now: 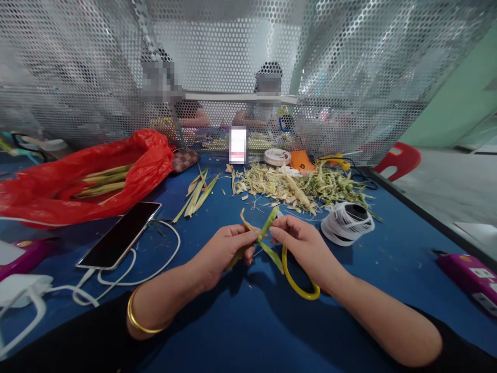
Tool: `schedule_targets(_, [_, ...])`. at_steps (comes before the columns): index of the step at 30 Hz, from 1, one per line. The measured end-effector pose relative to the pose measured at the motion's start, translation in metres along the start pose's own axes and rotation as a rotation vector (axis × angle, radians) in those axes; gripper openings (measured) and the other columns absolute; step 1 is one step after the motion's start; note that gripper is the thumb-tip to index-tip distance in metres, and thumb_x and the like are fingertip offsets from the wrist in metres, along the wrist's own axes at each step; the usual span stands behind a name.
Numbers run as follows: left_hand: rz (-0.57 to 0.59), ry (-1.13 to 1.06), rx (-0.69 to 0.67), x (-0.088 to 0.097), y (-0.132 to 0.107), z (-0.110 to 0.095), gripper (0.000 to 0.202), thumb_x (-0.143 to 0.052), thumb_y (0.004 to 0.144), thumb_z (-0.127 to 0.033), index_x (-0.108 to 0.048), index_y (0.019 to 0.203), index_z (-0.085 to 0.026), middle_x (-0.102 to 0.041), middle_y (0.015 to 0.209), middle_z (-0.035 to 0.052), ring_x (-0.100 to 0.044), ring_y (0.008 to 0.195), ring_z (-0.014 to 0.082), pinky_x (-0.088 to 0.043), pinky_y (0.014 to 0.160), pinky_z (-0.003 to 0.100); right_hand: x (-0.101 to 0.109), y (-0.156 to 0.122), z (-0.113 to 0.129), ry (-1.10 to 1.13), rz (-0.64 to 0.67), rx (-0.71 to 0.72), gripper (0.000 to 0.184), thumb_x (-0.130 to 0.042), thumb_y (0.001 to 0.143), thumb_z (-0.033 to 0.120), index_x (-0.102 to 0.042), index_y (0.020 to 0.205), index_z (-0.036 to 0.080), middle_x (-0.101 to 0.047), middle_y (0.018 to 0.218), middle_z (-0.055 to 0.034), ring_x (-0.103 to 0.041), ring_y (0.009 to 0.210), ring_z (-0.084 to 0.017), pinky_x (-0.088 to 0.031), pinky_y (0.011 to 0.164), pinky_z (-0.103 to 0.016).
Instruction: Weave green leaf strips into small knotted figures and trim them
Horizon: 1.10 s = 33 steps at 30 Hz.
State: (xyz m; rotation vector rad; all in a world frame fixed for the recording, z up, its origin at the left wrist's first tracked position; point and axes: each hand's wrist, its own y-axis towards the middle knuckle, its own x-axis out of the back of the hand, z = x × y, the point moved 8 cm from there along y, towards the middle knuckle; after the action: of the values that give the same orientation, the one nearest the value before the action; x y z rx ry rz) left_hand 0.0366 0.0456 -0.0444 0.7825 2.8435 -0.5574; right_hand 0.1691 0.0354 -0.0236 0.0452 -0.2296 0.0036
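Near the middle of the table my left hand (pixel 236 246) is closed, pinching a green plant stalk (pixel 267 224) between thumb and fingers. Narrow leaves come off the stalk; one dry brown tip curls up and a green leaf (pixel 274 257) points down to the right. My right hand (pixel 297 235) is closed too, its thumb and fingertips pinched beside the stalk's upper end. From under its palm hangs a yellow loop (pixel 303 295), which looks like a tool's handle; the rest of it is hidden by the hand. What the right fingertips pinch is too small to tell.
A heap of pale peelings and green sprigs (pixel 287 186) lies ahead, with cut leaves (pixel 197 194) left of it. A white thread spool (pixel 347 224) stands right. Leftward are a red bag (pixel 147 155) with stalks, a phone (pixel 120 235) and white cables. Perforated mesh (pixel 229 46) rises behind.
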Motion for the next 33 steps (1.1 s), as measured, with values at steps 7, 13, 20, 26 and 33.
schedule_targets(7, [0.002, 0.217, -0.064, -0.005, -0.003, 0.002, 0.020, -0.067, 0.073, -0.033, -0.068, 0.079, -0.013, -0.049, 0.045, -0.0061, -0.040, 0.042, 0.0056, -0.032, 0.049, 0.019, -0.005, -0.002, -0.001, 0.229, 0.006, -0.022, 0.017, -0.066, 0.073, 0.032, -0.060, 0.069, 0.017, -0.056, 0.061, 0.0024, -0.053, 0.060, -0.013, -0.044, 0.064, -0.027])
schedule_targets(13, [-0.107, 0.353, -0.263, 0.000, -0.007, -0.016, 0.030, -0.056, 0.081, -0.032, -0.067, 0.102, -0.013, -0.057, 0.055, -0.0030, -0.052, 0.053, 0.0102, -0.043, 0.059, 0.023, -0.004, -0.001, -0.002, 0.080, -0.027, 0.089, 0.026, -0.061, 0.079, 0.038, -0.060, 0.096, 0.019, -0.066, 0.084, -0.0037, -0.061, 0.081, -0.019, -0.048, 0.076, -0.032])
schedule_targets(20, [-0.199, 1.100, -0.418, 0.014, 0.001, -0.035, 0.054, -0.048, 0.084, -0.025, -0.041, 0.137, -0.027, -0.072, 0.095, 0.0019, -0.065, 0.083, 0.0210, -0.045, 0.076, 0.031, 0.012, 0.000, -0.014, -0.067, -0.218, 0.078, 0.050, -0.058, 0.078, 0.045, -0.048, 0.121, 0.022, -0.058, 0.120, -0.0116, -0.055, 0.111, -0.027, -0.043, 0.096, -0.045])
schedule_targets(26, [-0.237, 1.340, -0.367, 0.032, 0.004, -0.053, 0.046, -0.051, 0.083, -0.034, -0.053, 0.128, -0.024, -0.070, 0.107, 0.0020, -0.064, 0.096, 0.0213, -0.047, 0.080, 0.029, 0.003, 0.000, -0.020, -0.194, -0.133, 0.115, 0.039, -0.054, 0.083, 0.041, -0.050, 0.119, 0.025, -0.057, 0.123, -0.0081, -0.054, 0.113, -0.026, -0.044, 0.095, -0.043])
schedule_targets(33, [-0.801, 1.586, -0.301, 0.112, 0.022, -0.103, 0.027, -0.052, 0.082, -0.035, -0.069, 0.099, -0.022, -0.069, 0.104, 0.0070, -0.059, 0.101, 0.0237, -0.043, 0.082, 0.030, 0.008, -0.008, 0.005, -0.418, -0.202, 0.278, 0.031, -0.047, 0.088, 0.035, -0.048, 0.118, 0.026, -0.053, 0.123, -0.0081, -0.052, 0.111, -0.025, -0.051, 0.078, -0.034])
